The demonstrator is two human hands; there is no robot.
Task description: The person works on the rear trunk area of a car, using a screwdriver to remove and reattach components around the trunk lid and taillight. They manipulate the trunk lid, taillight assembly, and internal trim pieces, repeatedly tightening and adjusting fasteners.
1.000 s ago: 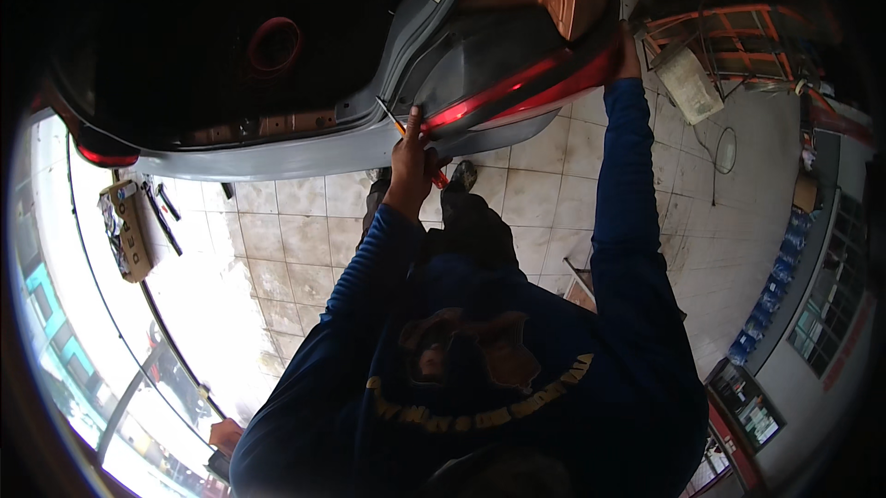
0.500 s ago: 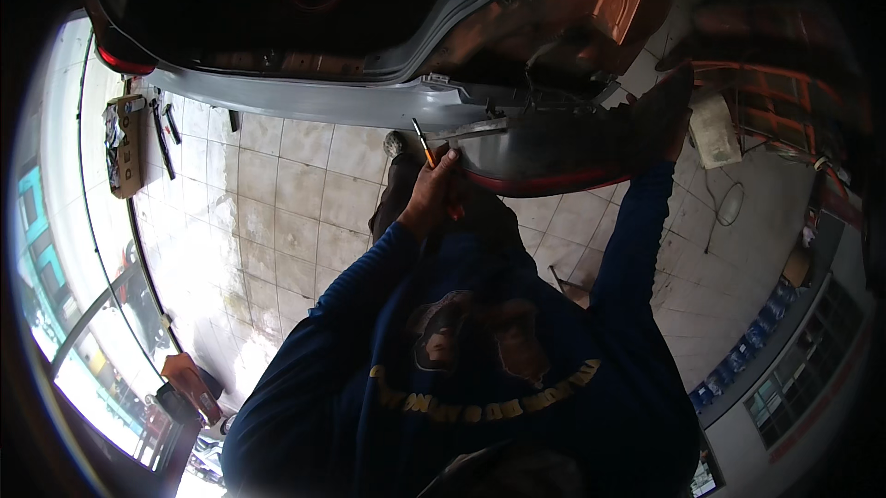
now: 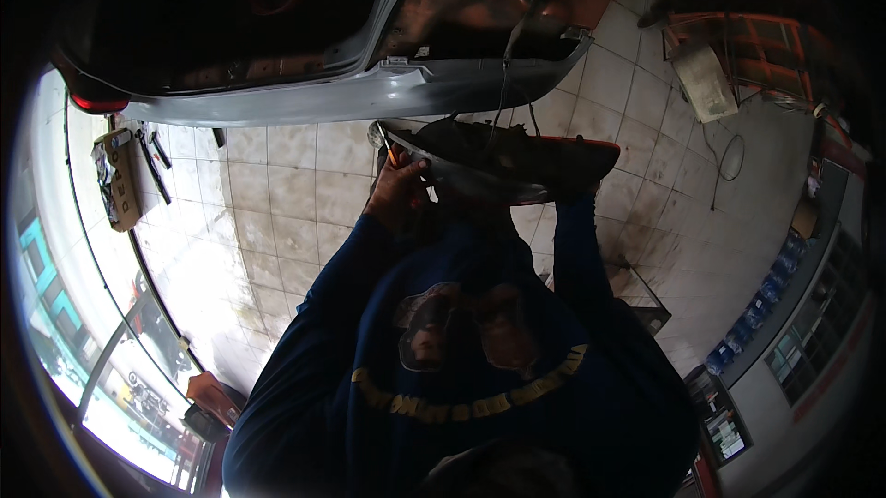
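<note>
A car tail light (image 3: pixel 517 192) with a red edge hangs off the car body in front of me, its dark back side turned up. Thin wires (image 3: pixel 505 69) run from the car's corner down to it. My left hand (image 3: pixel 402 186) is closed round a screwdriver (image 3: pixel 391 155) with an orange handle, and its fingers also press on the light's left end. Under the right part of the light, my right hand (image 3: pixel 580 195) grips it from below; its fingers are mostly hidden in shadow.
The open rear of a car with a grey bumper (image 3: pixel 305 103) spans the far side. Left on the tiled floor lie a cardboard box (image 3: pixel 118 184) and dark tools (image 3: pixel 153 166). An orange metal frame (image 3: pixel 748 32) and a flat panel (image 3: pixel 704 83) are at right, bottles (image 3: pixel 761 304) along the wall.
The tail light has come away from the car's corner toward me and tipped, so its back and the wires now show. Both hands moved with it, the right one inward to the left.
</note>
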